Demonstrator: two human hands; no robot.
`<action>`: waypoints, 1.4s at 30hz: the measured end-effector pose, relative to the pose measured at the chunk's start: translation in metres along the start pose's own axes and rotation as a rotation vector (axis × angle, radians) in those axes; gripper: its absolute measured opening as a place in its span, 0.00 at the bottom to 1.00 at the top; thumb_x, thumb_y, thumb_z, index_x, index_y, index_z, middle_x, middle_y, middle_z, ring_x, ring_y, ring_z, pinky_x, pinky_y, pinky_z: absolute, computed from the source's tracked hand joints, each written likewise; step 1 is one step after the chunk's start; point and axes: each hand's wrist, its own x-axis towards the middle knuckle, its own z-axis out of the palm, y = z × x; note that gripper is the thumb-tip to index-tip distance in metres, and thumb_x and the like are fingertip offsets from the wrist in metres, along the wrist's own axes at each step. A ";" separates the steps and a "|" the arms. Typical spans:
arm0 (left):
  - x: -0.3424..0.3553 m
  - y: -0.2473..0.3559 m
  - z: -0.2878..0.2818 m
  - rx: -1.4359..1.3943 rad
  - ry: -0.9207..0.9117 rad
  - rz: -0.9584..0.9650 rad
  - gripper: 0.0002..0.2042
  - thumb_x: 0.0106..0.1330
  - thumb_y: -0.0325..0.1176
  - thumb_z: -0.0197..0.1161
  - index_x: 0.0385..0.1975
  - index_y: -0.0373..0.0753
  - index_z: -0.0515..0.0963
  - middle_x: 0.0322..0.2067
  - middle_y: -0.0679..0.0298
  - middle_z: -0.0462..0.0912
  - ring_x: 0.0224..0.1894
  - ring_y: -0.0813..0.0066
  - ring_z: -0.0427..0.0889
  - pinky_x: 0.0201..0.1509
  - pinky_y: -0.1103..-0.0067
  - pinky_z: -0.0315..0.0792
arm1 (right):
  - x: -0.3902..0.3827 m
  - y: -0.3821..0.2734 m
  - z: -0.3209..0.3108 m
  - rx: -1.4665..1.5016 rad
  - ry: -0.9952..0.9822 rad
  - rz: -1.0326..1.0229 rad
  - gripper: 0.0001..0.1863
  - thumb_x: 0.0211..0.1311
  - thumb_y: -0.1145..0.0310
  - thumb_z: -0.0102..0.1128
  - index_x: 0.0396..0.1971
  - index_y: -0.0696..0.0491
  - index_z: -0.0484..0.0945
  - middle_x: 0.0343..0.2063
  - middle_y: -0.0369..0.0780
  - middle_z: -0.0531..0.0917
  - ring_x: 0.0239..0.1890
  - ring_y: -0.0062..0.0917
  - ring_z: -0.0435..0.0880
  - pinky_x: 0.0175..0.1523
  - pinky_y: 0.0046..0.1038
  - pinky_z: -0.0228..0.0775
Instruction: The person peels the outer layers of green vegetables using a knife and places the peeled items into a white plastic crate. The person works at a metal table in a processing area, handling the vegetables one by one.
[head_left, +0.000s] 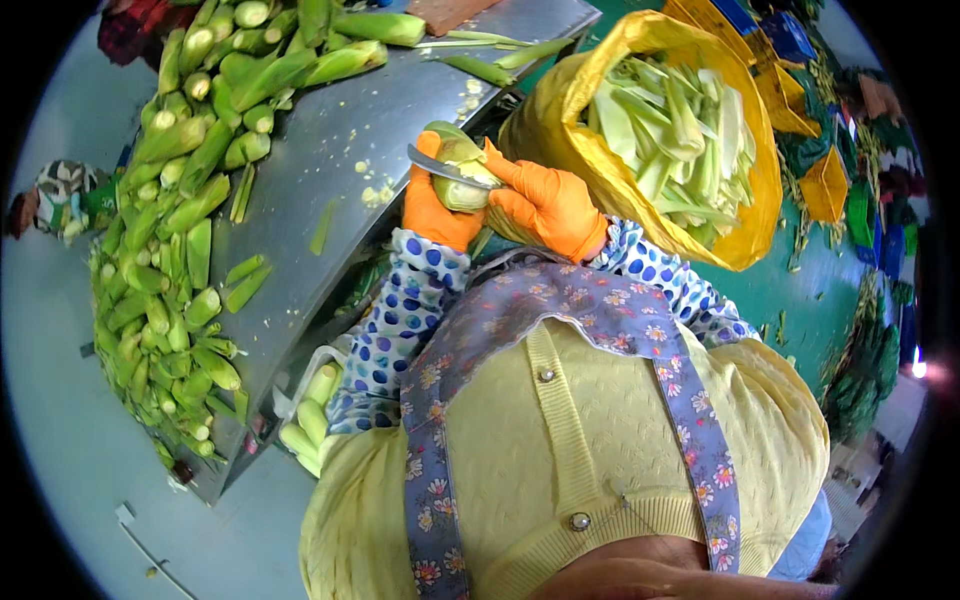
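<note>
Both my hands wear orange gloves and meet in front of my chest, beside the metal table's near edge. My left hand (440, 217) is closed round a pale green ear of corn (462, 160), whose end faces up toward me. A knife (440, 169) with a curved grey blade lies across the ear; my right hand (552, 207) is closed at one end of it, its handle hidden by the glove. The lower part of the ear is hidden behind the gloves and blade.
A heap of unpeeled corn (170, 290) covers the far left of the metal table (300, 180). At my right stands a yellow sack (560, 110) full of stripped husks (675, 140). Peeled ears (312, 420) lie in a container below the table. Another person (70, 200) is beyond it.
</note>
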 end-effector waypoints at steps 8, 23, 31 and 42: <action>-0.027 0.041 0.036 0.129 -0.234 -0.439 0.36 0.74 0.59 0.56 0.71 0.37 0.64 0.55 0.45 0.79 0.49 0.53 0.86 0.51 0.56 0.86 | 0.014 0.112 -0.142 0.102 0.686 0.506 0.29 0.75 0.48 0.58 0.67 0.49 0.76 0.35 0.36 0.89 0.33 0.20 0.88 0.43 0.24 0.77; 0.023 -0.039 0.065 0.362 -0.261 -0.323 0.33 0.65 0.32 0.74 0.68 0.40 0.67 0.57 0.63 0.78 0.58 0.70 0.79 0.63 0.70 0.75 | -0.009 0.042 -0.021 0.681 0.462 0.428 0.24 0.68 0.61 0.69 0.59 0.58 0.81 0.49 0.41 0.84 0.49 0.23 0.81 0.57 0.27 0.73; 0.035 -0.049 0.079 0.494 -0.378 -0.231 0.35 0.58 0.24 0.76 0.66 0.40 0.68 0.55 0.64 0.79 0.56 0.71 0.80 0.61 0.72 0.76 | -0.016 0.048 -0.016 0.619 0.720 0.367 0.17 0.66 0.66 0.66 0.51 0.59 0.85 0.43 0.46 0.87 0.46 0.31 0.86 0.53 0.31 0.75; 0.034 -0.038 0.082 0.700 -0.390 -0.263 0.39 0.53 0.21 0.79 0.67 0.42 0.68 0.54 0.67 0.79 0.55 0.74 0.80 0.59 0.74 0.76 | -0.019 0.069 -0.015 0.328 0.839 0.378 0.11 0.70 0.67 0.62 0.45 0.60 0.82 0.34 0.38 0.84 0.35 0.23 0.80 0.43 0.26 0.74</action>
